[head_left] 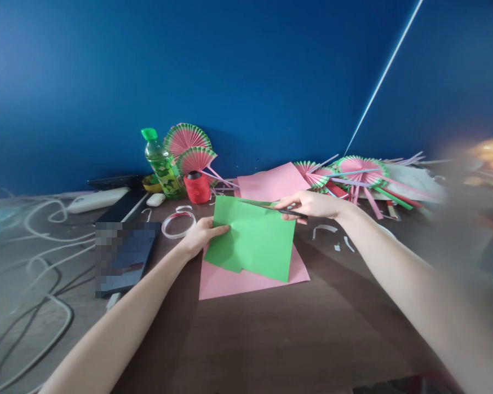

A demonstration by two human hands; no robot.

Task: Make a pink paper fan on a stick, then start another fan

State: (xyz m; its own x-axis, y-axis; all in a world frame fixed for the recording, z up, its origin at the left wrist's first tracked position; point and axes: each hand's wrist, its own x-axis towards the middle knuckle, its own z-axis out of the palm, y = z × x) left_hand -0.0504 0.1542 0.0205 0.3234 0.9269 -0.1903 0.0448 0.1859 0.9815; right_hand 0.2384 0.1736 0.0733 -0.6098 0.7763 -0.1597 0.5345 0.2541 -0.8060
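A sheet of green paper (257, 241) is held up over the table, its lower edge notched near the middle. My left hand (201, 236) pinches it by the left edge, thumb on top. In my right hand (306, 205) is a pair of dark scissors (285, 211), fingers closed round the handles. The blades point left and lie along the upper part of the green sheet. Beneath it a pink sheet (217, 284) rests on the table, partly covered. Another pink sheet (271, 183) lies behind my hands.
Pleated pink-and-green paper fans (359, 171) lie at the back right; more fans (187, 142) stand behind a green-capped bottle (164, 169) and a red container (197, 189). A tape roll (178, 225), a tablet-like device (131, 262) and white cables (61, 295) are at left. White scraps (326, 228) lie at right.
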